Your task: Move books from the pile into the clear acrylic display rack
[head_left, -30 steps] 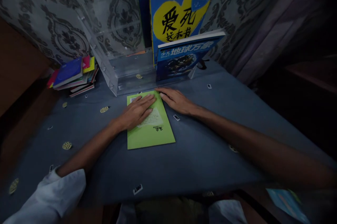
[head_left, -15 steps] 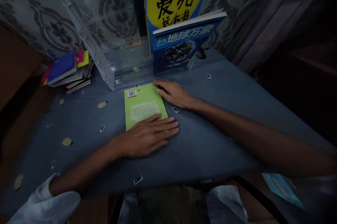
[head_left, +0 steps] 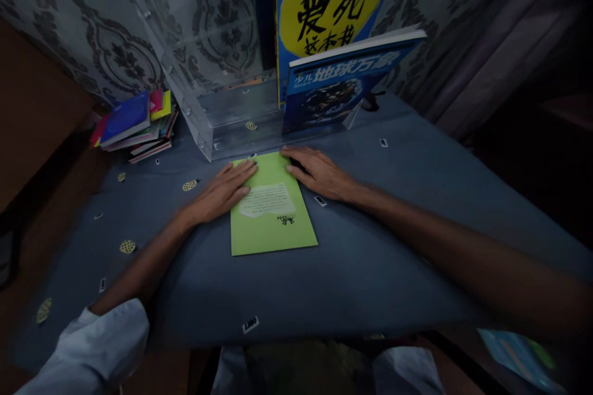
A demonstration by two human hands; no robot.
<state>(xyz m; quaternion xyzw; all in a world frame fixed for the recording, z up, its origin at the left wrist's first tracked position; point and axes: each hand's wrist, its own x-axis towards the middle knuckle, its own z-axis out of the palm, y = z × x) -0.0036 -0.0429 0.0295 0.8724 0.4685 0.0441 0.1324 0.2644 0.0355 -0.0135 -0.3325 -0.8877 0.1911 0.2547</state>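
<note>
A thin green book (head_left: 273,234) lies flat on the table, its printed text block and small black logo facing up. My left hand (head_left: 222,191) rests on its upper left corner, fingers stretched over the cover and covering the barcode area. At the upper right corner lies my right hand (head_left: 319,172), with fingers extended along the book's edge and the thumb apart from them. Neither hand grips the book; both only touch it.
A clear acrylic rack (head_left: 208,141) stands behind the book. It holds a blue Earth book (head_left: 328,89) and a tall blue-and-yellow book (head_left: 319,18). To its left is a stack of books (head_left: 134,123). The dark blue tablecloth (head_left: 370,271) has small printed pineapples and labels.
My left hand has moved from the book's lower part up to its upper left corner, uncovering the logo and bottom edge. My right hand stays at the upper right corner. The view has shifted slightly.
</note>
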